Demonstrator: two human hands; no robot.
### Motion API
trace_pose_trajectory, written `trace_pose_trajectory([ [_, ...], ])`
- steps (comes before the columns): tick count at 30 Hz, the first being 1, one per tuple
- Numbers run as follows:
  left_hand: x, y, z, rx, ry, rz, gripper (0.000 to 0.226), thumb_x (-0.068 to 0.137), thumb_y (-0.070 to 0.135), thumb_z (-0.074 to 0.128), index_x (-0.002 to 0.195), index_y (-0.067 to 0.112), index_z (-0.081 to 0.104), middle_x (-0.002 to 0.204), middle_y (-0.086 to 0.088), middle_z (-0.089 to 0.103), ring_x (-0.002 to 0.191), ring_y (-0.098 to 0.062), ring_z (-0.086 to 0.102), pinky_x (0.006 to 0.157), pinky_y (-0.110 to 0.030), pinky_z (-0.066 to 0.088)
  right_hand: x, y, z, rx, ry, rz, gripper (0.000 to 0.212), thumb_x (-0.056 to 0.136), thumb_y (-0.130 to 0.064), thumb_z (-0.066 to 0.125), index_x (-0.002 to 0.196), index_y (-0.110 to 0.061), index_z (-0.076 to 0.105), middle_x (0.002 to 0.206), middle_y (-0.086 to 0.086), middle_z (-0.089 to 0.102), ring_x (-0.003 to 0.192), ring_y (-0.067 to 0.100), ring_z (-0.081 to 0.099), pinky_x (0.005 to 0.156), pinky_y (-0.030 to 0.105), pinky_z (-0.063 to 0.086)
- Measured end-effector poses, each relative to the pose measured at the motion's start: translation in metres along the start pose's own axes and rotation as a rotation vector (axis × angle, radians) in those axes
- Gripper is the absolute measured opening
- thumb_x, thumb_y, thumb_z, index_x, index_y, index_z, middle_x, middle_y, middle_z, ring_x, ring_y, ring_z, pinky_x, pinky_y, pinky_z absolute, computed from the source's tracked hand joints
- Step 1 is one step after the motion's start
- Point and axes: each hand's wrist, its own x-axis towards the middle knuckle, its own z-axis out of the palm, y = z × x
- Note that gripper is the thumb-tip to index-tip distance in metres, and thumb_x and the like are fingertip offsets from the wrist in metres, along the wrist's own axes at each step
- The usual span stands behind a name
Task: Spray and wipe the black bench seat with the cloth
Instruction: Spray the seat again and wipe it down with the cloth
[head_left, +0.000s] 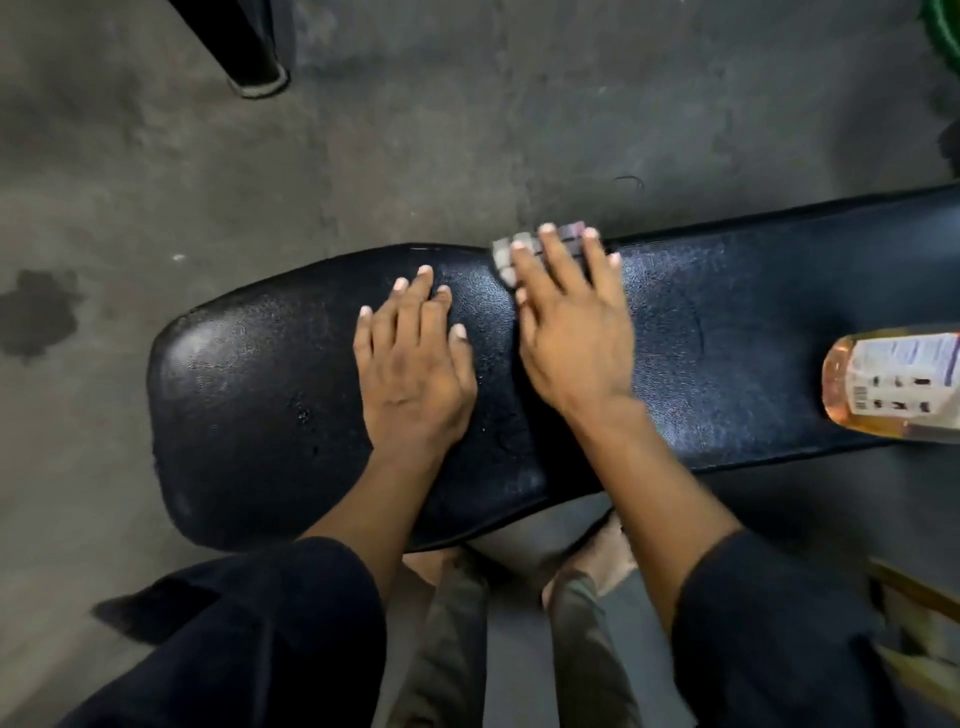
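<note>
Left hand (415, 379) flat, open, mid-bench (249, 395); right hand (571, 332) spread, pressing cloth (511, 257) at far edge; bottle (893, 384) lies loose near right end, so a wide wipe could likely roll it off.

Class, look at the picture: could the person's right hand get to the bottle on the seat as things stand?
Probably yes. The right hand lies flat on the cloth, and bare seat separates it from the bottle, with nothing between.
</note>
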Motion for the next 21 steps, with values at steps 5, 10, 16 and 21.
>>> trace_pose_trajectory([
  [5, -0.001, 0.002, -0.006, -0.036, -0.061, -0.021, 0.043, 0.105, 0.033, 0.048, 0.145, 0.021, 0.060, 0.168, 0.004, 0.046, 0.158, -0.024, 0.041, 0.133, -0.055, 0.025, -0.089, -0.016, 0.020, 0.023, -0.026, -0.153, 0.069, 0.104, -0.023, 0.050, 0.171, -0.027, 0.034, 0.182, -0.001, 0.023, 0.170, 0.035, 0.013, 0.135, 0.059, 0.022],
  [10, 0.005, 0.002, -0.009, -0.002, -0.071, -0.020, 0.041, 0.107, 0.034, 0.045, 0.143, 0.021, 0.060, 0.168, 0.004, 0.047, 0.156, -0.025, 0.042, 0.133, -0.053, 0.024, -0.107, 0.027, 0.006, 0.024, 0.054, 0.077, 0.064, 0.102, -0.020, 0.047, 0.166, -0.021, 0.044, 0.178, 0.003, 0.034, 0.167, 0.039, 0.024, 0.130, 0.064, 0.030],
  [16, 0.003, 0.000, -0.005, 0.027, -0.105, -0.022, 0.041, 0.106, 0.034, 0.046, 0.144, 0.021, 0.058, 0.169, 0.003, 0.044, 0.158, -0.026, 0.038, 0.132, -0.057, 0.025, -0.002, 0.005, 0.001, 0.052, 0.111, 0.293, 0.064, 0.102, -0.024, 0.050, 0.166, -0.020, 0.045, 0.178, 0.006, 0.034, 0.168, 0.041, 0.019, 0.137, 0.056, 0.018],
  [21, 0.006, 0.005, -0.009, 0.033, -0.147, -0.038, 0.044, 0.104, 0.034, 0.044, 0.145, 0.020, 0.055, 0.171, 0.001, 0.039, 0.158, -0.028, 0.036, 0.132, -0.058, 0.023, -0.033, -0.024, 0.017, 0.080, 0.060, -0.081, 0.064, 0.105, -0.024, 0.048, 0.168, -0.022, 0.041, 0.178, 0.002, 0.033, 0.169, 0.035, 0.019, 0.136, 0.053, 0.022],
])
